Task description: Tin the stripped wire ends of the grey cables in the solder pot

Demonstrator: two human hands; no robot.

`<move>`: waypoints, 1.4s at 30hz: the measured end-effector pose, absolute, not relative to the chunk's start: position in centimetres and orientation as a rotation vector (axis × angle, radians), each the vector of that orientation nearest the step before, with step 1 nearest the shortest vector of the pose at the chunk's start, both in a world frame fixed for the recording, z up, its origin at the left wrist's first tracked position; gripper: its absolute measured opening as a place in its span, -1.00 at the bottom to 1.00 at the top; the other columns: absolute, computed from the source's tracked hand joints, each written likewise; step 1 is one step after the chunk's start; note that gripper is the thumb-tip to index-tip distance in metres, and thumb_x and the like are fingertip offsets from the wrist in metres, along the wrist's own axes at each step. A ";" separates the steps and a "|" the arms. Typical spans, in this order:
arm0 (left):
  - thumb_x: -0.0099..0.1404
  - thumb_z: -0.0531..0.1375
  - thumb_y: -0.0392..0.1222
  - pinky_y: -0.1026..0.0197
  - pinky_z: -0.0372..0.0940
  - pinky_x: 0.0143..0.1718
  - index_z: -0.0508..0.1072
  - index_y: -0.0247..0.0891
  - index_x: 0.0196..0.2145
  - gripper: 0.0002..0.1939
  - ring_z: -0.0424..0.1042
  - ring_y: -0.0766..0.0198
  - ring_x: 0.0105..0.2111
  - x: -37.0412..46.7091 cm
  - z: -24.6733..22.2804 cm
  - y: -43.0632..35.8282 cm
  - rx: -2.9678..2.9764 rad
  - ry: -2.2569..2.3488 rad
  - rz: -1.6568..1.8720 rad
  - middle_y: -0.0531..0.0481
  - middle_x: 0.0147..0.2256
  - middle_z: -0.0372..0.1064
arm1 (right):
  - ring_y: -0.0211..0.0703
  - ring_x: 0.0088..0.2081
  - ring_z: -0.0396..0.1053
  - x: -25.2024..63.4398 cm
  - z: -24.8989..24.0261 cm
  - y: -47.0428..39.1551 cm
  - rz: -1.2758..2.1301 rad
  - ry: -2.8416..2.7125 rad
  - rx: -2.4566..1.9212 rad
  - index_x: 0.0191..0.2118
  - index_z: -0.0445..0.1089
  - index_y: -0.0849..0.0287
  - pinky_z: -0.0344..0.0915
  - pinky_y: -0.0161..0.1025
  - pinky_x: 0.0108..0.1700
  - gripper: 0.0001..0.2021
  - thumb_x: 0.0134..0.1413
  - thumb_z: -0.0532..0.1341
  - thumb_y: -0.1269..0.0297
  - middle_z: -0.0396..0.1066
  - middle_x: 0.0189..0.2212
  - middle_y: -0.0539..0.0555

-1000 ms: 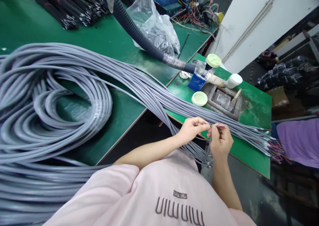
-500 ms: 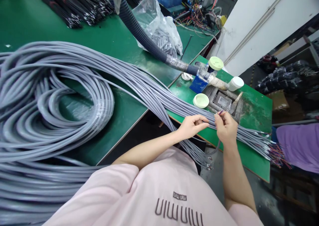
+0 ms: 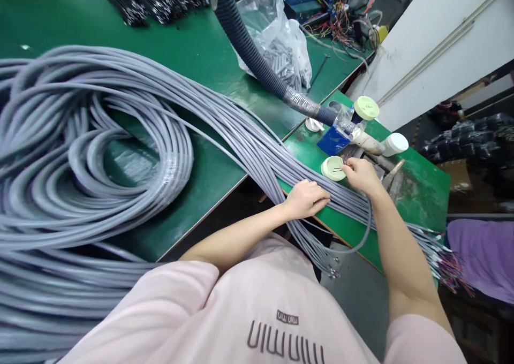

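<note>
Head view: the right hand [image 3: 358, 175] pinches the fine wire ends [image 3: 344, 161] of one gray cable [image 3: 368, 229] between thumb and fingers, their tips reaching over the shallow pale green dish [image 3: 333, 177] just beside the fingertips. From that grip the cable curves down past the wrist and back toward the person's front. The left hand [image 3: 307, 198], fingers curled, lies at the near edge of the long gray cable bundle [image 3: 249, 143]; whether it grips anything, I cannot tell. The dish stands on the green table [image 3: 426, 192], beyond the bundle.
</note>
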State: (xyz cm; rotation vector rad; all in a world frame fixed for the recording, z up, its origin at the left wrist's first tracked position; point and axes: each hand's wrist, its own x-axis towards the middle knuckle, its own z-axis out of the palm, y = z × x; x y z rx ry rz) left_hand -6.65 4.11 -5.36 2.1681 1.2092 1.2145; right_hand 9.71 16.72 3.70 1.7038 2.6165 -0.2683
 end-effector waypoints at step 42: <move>0.39 0.02 -0.07 0.15 0.04 -0.31 0.50 -0.21 -0.25 -0.71 0.33 0.26 -0.39 -6.8 -5.7 3.9 2.272 1.250 1.216 -0.04 -0.47 0.42 | -0.22 -0.51 0.16 23.5 1.0 22.3 -0.161 2.152 2.211 -0.64 0.31 0.17 0.02 -0.24 -0.42 -0.68 -0.03 0.15 0.08 0.24 -0.64 0.02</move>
